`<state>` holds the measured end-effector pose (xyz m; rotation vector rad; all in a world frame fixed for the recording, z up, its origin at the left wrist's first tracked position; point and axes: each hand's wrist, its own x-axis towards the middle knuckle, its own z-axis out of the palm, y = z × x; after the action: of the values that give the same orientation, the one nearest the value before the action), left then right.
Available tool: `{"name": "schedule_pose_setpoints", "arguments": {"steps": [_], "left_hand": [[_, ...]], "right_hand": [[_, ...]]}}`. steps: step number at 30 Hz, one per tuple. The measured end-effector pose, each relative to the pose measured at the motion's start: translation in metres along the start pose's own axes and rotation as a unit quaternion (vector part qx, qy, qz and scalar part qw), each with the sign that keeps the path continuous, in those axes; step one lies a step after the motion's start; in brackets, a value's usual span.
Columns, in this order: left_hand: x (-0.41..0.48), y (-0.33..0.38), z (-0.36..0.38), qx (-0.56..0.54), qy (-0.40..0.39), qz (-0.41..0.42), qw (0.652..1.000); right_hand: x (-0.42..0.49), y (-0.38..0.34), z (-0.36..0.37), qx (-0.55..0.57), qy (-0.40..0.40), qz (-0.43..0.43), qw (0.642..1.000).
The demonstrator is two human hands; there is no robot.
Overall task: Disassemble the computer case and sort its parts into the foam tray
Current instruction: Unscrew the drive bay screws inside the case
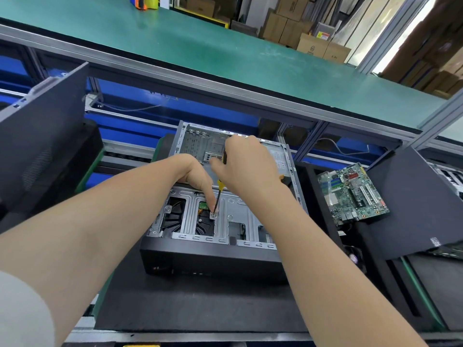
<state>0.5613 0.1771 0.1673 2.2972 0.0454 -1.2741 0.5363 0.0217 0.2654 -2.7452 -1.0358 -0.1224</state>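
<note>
The open computer case (190, 256) lies on its side on a black foam mat (200, 306), black front panel toward me and the silver drive bracket (235, 209) on top. My right hand (248, 166) grips a screwdriver (218, 194) with a yellow and black handle, its tip on a screw (213, 215) in the bracket. My left hand (198, 175) reaches over the case, its forefinger pointing down and touching the screwdriver tip at that screw. A green motherboard (353, 194) rests on the black foam tray (323, 234) to the right.
A dark side panel (42, 136) leans upright at the left. Another dark panel (421, 206) lies at the right next to the motherboard. A green shelf (200, 46) runs overhead at the back, with cardboard boxes (313, 46) behind it.
</note>
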Motion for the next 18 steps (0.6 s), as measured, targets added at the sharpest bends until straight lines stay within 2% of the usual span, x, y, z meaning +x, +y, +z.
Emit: {"name": "schedule_pose_setpoints", "arguments": {"steps": [2,5,8,12,18], "left_hand": [[-0.001,0.000,0.000,-0.002,0.003,-0.010,1.000],[-0.002,0.002,0.000,0.002,0.006,-0.013,1.000],[0.000,0.000,-0.001,-0.014,0.024,-0.021,0.999],[-0.002,0.000,-0.001,-0.023,0.008,-0.021,0.999],[-0.005,0.000,0.002,-0.028,0.027,-0.020,0.999]], "right_hand": [[0.000,-0.001,-0.001,-0.015,0.003,0.024,1.000],[0.003,-0.002,-0.009,0.006,-0.051,0.028,0.998],[0.004,-0.002,-0.019,0.026,-0.117,-0.028,0.992],[0.001,0.002,-0.036,0.025,-0.156,-0.101,0.982],[0.003,0.001,-0.045,-0.044,-0.214,-0.199,0.955]]}}
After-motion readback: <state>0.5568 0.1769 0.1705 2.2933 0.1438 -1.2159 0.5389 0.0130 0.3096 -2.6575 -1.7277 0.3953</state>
